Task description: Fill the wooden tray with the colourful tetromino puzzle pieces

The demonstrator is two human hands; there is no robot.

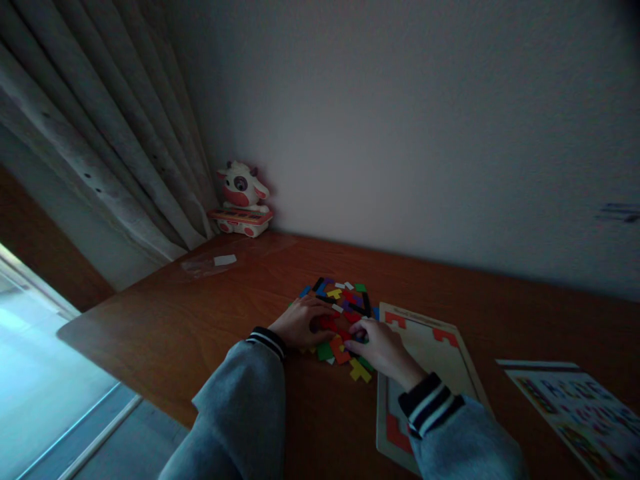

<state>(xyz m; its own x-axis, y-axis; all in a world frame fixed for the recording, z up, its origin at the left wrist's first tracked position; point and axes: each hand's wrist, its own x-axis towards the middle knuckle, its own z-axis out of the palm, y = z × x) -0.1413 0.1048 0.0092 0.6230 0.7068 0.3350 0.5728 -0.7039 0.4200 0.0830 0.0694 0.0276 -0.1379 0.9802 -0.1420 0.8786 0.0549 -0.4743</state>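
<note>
A pile of small flat puzzle pieces (343,351) in several colours lies on the wooden table. Over the pile's left side, my left hand (303,321) rests with its thumb and fingers apart, curved around some red pieces (327,323). My right hand (381,348) comes in from the right, its thumb and fingertips closed on a red puzzle piece (346,334) in the pile. A yellow piece (361,371) lies at the near edge of the heap. The wooden puzzle board (440,360) is under my right wrist, with red pieces in its corners.
A printed sheet (575,407) lies at the right on the table (240,300). At the back left stands a cow toy with a keyboard (243,200), near clear plastic with a white label (225,260). A curtain (110,120) hangs at the left; a wall rises behind.
</note>
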